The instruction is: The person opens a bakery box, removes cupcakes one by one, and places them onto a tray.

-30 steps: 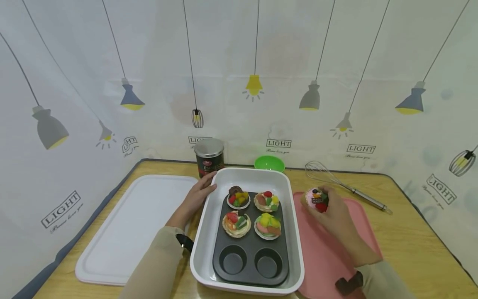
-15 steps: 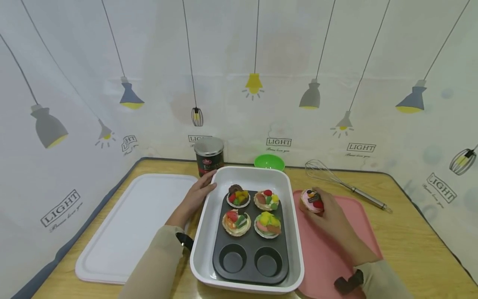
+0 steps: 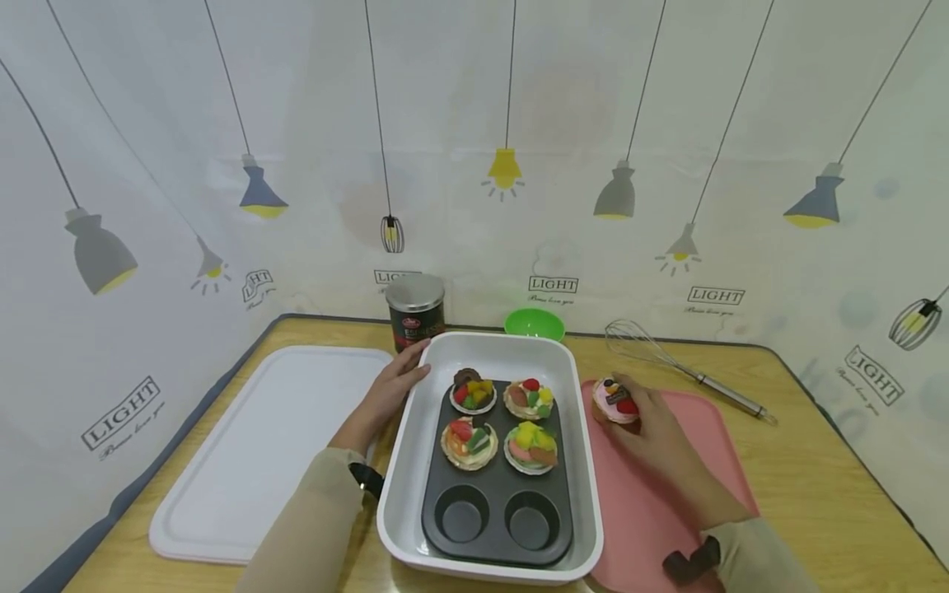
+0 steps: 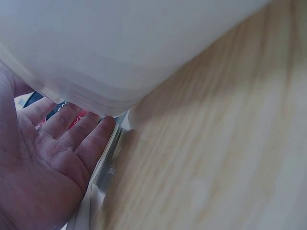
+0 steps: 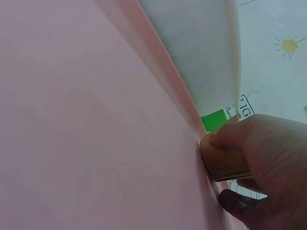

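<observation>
In the head view my right hand (image 3: 660,432) grips a cupcake (image 3: 612,401) with pink icing and a red topping, at the far left corner of the pink tray (image 3: 645,511). The right wrist view shows its brown cup (image 5: 224,162) between thumb and fingers, with its base at the tray's surface. My left hand (image 3: 387,394) rests against the left side of a white deep dish (image 3: 404,494), fingers extended. Inside that dish lies a dark muffin tin (image 3: 497,527). Several fruit-topped tarts (image 3: 470,445) fill its far cups, and the two near cups hold nothing.
A white tray (image 3: 274,453) lies left of the dish. Behind stand a dark tin with a silver lid (image 3: 415,313) and a green bowl (image 3: 535,324). A whisk (image 3: 697,375) lies beyond the pink tray. A printed curtain (image 3: 474,99) surrounds the wooden table (image 3: 823,478).
My right hand has moved slightly left and down with the cupcake, which has gone from tilted to more upright at the tray's corner. The left hand has stayed on the dish.
</observation>
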`<state>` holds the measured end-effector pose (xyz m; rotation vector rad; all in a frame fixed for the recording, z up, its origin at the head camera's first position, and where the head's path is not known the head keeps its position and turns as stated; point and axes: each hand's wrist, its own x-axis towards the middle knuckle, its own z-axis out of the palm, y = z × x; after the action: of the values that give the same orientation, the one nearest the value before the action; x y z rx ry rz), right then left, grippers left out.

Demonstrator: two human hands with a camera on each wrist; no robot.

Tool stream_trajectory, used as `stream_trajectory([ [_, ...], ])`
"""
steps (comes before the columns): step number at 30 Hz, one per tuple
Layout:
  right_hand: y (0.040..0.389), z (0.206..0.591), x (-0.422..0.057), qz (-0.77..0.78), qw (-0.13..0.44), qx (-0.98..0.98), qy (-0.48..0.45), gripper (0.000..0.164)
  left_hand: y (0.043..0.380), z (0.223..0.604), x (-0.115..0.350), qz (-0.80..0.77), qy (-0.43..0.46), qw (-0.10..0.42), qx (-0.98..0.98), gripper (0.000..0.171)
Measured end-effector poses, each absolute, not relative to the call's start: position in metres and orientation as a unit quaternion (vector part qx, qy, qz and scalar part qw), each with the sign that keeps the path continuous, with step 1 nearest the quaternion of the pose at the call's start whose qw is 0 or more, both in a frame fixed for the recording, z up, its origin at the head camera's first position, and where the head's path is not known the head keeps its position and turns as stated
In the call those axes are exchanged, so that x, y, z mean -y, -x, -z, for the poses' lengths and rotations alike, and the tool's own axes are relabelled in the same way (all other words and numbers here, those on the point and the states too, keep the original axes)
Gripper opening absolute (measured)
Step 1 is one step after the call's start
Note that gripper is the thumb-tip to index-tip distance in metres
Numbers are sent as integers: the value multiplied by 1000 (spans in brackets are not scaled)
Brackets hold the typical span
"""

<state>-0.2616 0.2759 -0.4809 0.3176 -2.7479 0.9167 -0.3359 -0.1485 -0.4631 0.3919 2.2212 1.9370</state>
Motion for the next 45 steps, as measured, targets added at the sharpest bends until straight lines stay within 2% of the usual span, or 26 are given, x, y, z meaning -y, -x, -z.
stream_trajectory([
  [4, 262, 483, -276, -307, 112, 938, -114, 79, 343, 478, 150, -652, -129, 70, -744, 57],
  [11, 263, 484, -276, -306, 113, 938, -116, 80, 342, 479, 151, -649, -129, 66, -747, 57],
  [21, 262, 486, -275, -328, 121, 929, -116, 82, 335, 464, 148, -653, -122, 90, -742, 58],
  [26, 262, 486, -273, -368, 113, 919, -79, 90, 322, 446, 147, -636, -112, 105, -756, 59],
  [33, 263, 482, -273, -431, 74, 899, -13, 96, 325, 450, 148, -643, -110, 105, -750, 58],
  [38, 263, 483, -276, -448, 61, 892, 8, 88, 338, 468, 150, -649, -112, 96, -747, 59],
  [45, 261, 484, -279, -464, 81, 882, 1, 70, 342, 477, 149, -640, -108, 76, -757, 56],
])
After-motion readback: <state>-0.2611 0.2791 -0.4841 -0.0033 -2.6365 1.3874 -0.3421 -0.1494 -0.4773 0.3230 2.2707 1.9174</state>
